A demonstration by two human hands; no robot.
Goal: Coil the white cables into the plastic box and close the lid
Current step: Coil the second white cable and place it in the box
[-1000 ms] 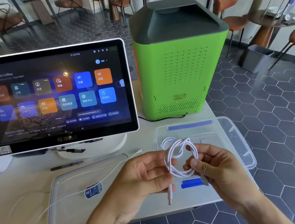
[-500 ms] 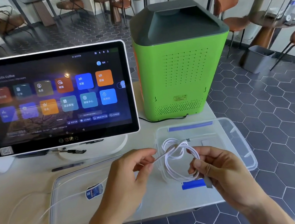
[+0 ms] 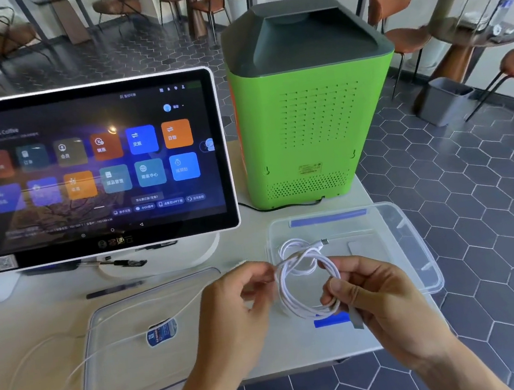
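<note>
We hold white cable coil (image 3: 305, 281) above table (image 3: 22, 324), over near edge of clear plastic box (image 3: 417, 246). Right hand (image 3: 381, 296) closed, pinching loops at coil's lower right. Left hand (image 3: 234, 308) fingers curled, pinching strand at coil's left side. Plug end (image 3: 323, 241) sticks out at top. Lid (image 3: 135, 372) lies flat at left; second thin white cable (image 3: 72, 334) trails across it.

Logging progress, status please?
Both hands hold white cable coil above open box. Second cable loose across lid.
</note>
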